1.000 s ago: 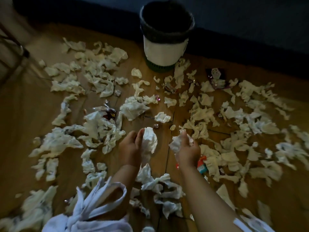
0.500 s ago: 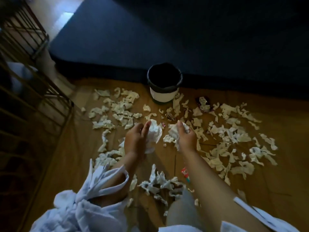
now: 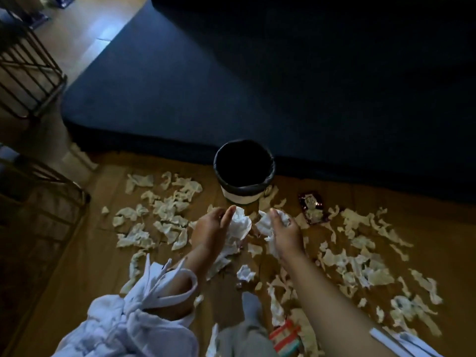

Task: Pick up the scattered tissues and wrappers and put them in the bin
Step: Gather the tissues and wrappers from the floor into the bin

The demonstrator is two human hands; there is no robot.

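Wooden floor carries nearly all the mess: torn white tissues lie spread to both sides of the bin and down towards the person's legs. The bin stands upright at the edge of the dark furniture, with a black liner folded over its rim. Its inside is too dark to show any contents. The left hand has its fingers curled round one crumpled wad, and the right hand grips a second wad. Both are raised in front of the bin, short of its mouth. A dark wrapper lies just right of the bin, and a striped wrapper lies near the legs. By my reckoning the job is barely begun, with two wads ready to drop and almost everything else left.
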